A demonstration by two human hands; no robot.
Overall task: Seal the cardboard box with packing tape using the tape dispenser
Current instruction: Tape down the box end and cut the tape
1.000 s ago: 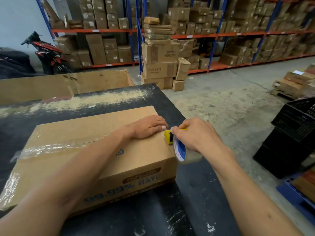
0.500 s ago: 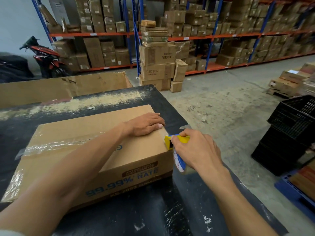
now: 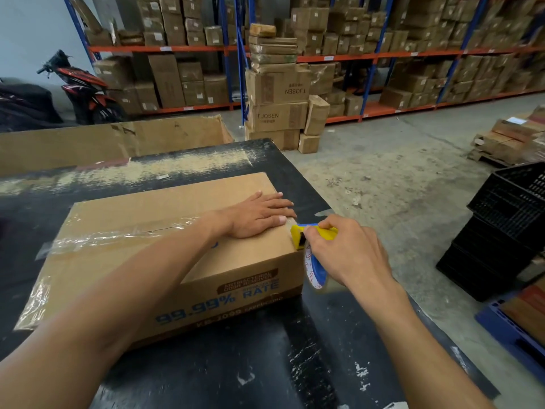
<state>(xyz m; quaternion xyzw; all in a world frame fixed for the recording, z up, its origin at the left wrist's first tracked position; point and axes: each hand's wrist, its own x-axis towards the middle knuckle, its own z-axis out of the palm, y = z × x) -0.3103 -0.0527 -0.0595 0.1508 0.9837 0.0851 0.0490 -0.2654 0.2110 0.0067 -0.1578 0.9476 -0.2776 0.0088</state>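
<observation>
Tape seam (image 3: 124, 236) along 9-to-3 across cardboard box (image 3: 165, 246); left hand (image 3: 259, 215) flat, splayed; right hand (image 3: 351, 252) gripping tape dispenser (image 3: 306, 236) at 3 o'clock edge.

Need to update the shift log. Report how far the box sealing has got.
Done: clear tape already runs along the cardboard box top seam. In hand: left hand presses the top by the right edge; right hand holds the tape dispenser at that corner. Left: cutting the tape there.

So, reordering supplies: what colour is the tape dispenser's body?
Yellow; the tape dispenser shows best in the head view, held in the right hand.
</observation>
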